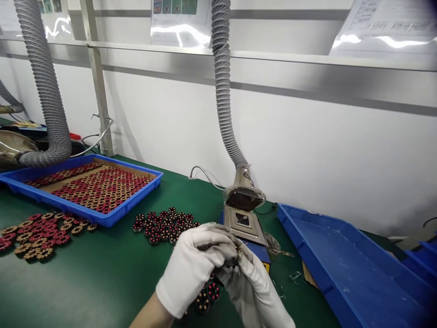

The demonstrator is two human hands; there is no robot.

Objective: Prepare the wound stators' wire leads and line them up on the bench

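My left hand [194, 264] and my right hand [254, 284], both in white gloves with greyed fingers, meet in front of the solder pot. Their fingers close round a small dark part [231, 262], mostly hidden, so its exact kind does not show. Below them lie black round parts with pink or gold marks [202, 301], partly covered by my left hand. Behind the left hand spreads a larger group of similar black discs [164, 224]. Just beyond my fingertips is the hot-plate-like metal unit [244, 221] with a dark square in its top.
A blue tray [109, 221] at left holds rows of red and tan flower-shaped pieces; more such pieces [37, 237] lie loose before it. Another blue tray [341, 255] stands at right. A ribbed duct [223, 82] hangs down to a hood [244, 197] over the metal unit.
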